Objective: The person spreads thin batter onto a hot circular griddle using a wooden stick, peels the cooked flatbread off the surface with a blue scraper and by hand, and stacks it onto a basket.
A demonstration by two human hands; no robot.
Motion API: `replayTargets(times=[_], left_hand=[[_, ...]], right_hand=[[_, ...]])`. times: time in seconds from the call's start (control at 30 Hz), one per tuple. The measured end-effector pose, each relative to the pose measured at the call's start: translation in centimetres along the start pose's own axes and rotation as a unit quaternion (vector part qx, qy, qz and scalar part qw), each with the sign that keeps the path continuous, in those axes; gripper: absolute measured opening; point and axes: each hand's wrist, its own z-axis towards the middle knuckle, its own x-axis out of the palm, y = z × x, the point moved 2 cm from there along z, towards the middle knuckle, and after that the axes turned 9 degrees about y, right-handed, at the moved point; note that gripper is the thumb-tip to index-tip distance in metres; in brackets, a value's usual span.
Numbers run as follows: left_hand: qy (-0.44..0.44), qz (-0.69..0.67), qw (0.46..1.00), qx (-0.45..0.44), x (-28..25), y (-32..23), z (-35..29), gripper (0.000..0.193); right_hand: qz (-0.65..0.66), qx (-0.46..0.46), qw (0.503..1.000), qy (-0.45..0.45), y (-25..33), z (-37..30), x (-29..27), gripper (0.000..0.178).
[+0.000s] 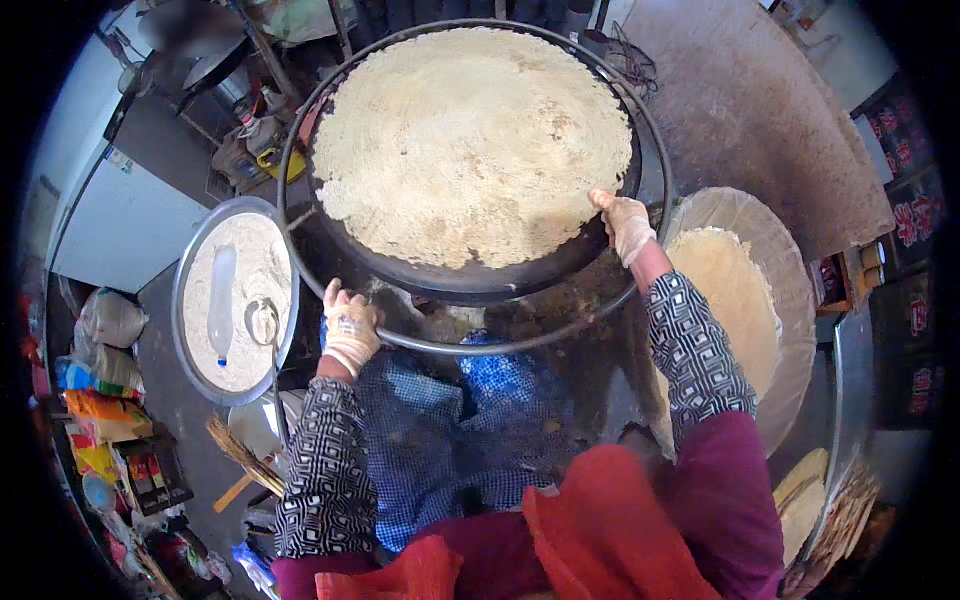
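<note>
A wide, thin, pale flatbread (470, 140) covers most of a round black griddle (450, 282), its edge ragged and a few spots browned. Around the griddle runs a large metal ring (480, 348). My left hand (350, 328), in a thin clear glove, is curled over the ring at its near left. At the right rim, my gloved right hand (626, 226) has its fingertips closed together at the flatbread's edge; exactly how they pinch it is partly hidden.
On the left, a metal basin (185, 300) of pale batter holds a clear bottle (222, 300) and a ladle (262, 322). To the right, finished flatbread (725, 290) lies on a round cloth-lined tray (790, 350). A broom (240, 452) leans below the basin. A brown board (760, 110) stands at the far right.
</note>
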Motion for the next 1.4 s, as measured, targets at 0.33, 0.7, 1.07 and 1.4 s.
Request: replayTargets(times=[0.33, 0.7, 1.07, 1.4], left_hand=[[-0.065, -0.061, 0.996, -0.02, 0.3, -6.7, -0.9, 0.008], [-0.066, -0.045, 0.997, -0.014, -0.4, -3.7, -0.5, 0.006], [0.085, 0.081, 0.993, -0.013, -0.5, -3.7, -0.2, 0.016], [-0.117, -0.153, 0.954, 0.229, -4.6, -19.6, -6.8, 0.039]], right_hand=[[0.067, 0.033, 0.994, -0.081, -0.6, 6.3, 0.3, 0.05], [0.245, -0.116, 0.962, 0.042, 11.4, -3.3, 2.0, 0.033], [-0.15, -0.234, 0.935, -0.221, 0.6, -9.4, 3.9, 0.048], [-0.506, -0.311, 0.805, 0.01, 4.3, -14.9, 22.2, 0.06]])
